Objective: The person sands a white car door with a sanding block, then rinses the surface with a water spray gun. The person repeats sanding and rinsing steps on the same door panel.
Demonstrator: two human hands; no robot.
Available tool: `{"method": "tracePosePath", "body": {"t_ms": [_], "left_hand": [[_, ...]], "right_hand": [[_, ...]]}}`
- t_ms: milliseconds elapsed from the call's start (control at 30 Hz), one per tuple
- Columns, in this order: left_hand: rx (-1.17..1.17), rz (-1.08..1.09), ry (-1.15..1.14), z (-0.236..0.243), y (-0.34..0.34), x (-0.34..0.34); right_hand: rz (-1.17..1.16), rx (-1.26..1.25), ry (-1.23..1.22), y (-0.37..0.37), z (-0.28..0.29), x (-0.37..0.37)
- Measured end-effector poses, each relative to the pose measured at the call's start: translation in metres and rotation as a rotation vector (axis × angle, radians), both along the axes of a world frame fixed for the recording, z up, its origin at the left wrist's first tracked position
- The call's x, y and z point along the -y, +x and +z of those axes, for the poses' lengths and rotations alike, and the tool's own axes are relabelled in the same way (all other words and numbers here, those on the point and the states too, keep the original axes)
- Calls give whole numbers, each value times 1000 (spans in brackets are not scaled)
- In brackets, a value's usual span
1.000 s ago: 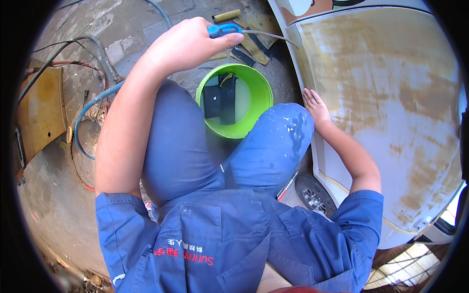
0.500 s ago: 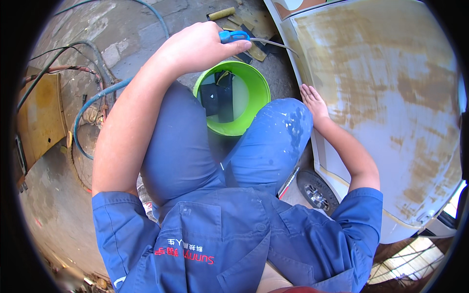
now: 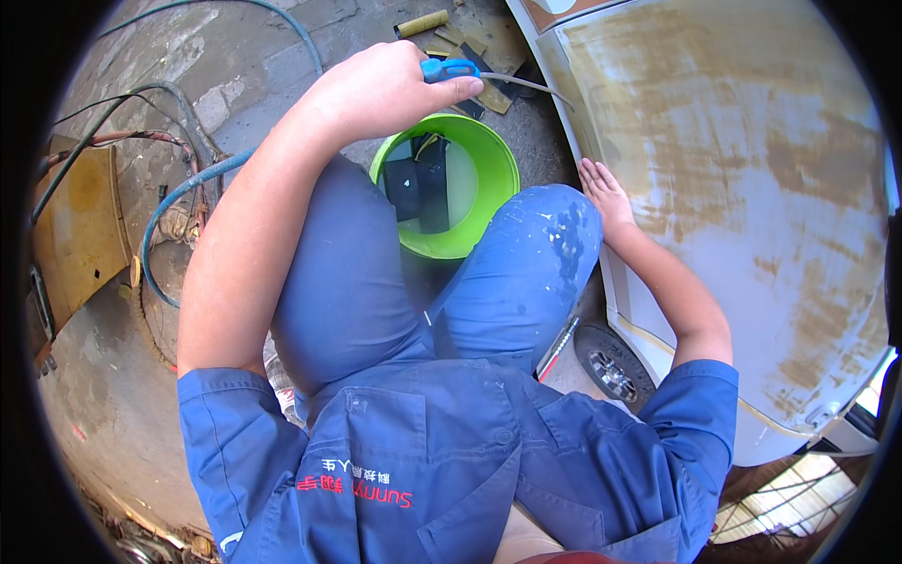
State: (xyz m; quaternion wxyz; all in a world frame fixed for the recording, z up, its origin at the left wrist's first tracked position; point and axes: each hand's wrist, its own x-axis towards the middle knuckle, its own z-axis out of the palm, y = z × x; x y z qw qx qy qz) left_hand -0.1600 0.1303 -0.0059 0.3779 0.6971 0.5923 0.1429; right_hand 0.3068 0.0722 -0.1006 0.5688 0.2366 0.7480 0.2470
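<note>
My left hand point(image 3: 385, 89) is closed around a blue air blow gun point(image 3: 451, 70), held out above the far side of the bucket. Its thin, curved nozzle point(image 3: 531, 85) points right, toward the car body panel point(image 3: 714, 188). The panel's pale surface is streaked with brownish patches. Fingers stretched out, my right hand point(image 3: 606, 195) lies against the panel's near left edge, beside my right knee. Between my knees stands a green bucket point(image 3: 493, 183) holding cloudy liquid and dark sheets point(image 3: 416, 183).
Blue and dark hoses point(image 3: 174, 202) loop over the floor at left, near a yellowish panel point(image 3: 85, 226). A rolled sheet point(image 3: 422, 23) and scraps of abrasive paper point(image 3: 479, 52) lie beyond the bucket. A wheel point(image 3: 613, 367) is by my right side.
Both hands keep nearly the same places, the left still gripping the blow gun and the right still against the panel. The view has shifted very slightly.
</note>
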Motion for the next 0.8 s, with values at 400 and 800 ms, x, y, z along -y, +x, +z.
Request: {"method": "tracePosePath", "body": {"t_ms": [400,800], "left_hand": [[9,-72,-97,6,1,-1],[28,-83,-81,8,-1,1]], "right_hand": [[-25,18,-10,-3,4,2],[-54,33,-35,-4,7,4]]}}
